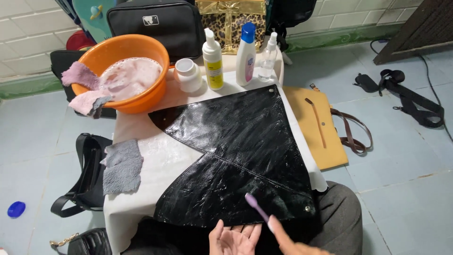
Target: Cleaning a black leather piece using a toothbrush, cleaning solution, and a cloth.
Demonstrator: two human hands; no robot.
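Two hands at the near edge, low in frame. Left hand palm up, fingers spread loosely, holding nothing, just past the near edge of the black glossy bag. Right hand blurred, fingers pinching a purple toothbrush by its near end; brush angles up-left with its far end over the bag's near part. Bag lies flat, wet-looking, on a white-covered table, centre of scene. Grey cloth left of bag. Orange basin of foamy water far left, pink cloths draped on its rim. White jar and three bottles far centre. Tan bag on floor, right.
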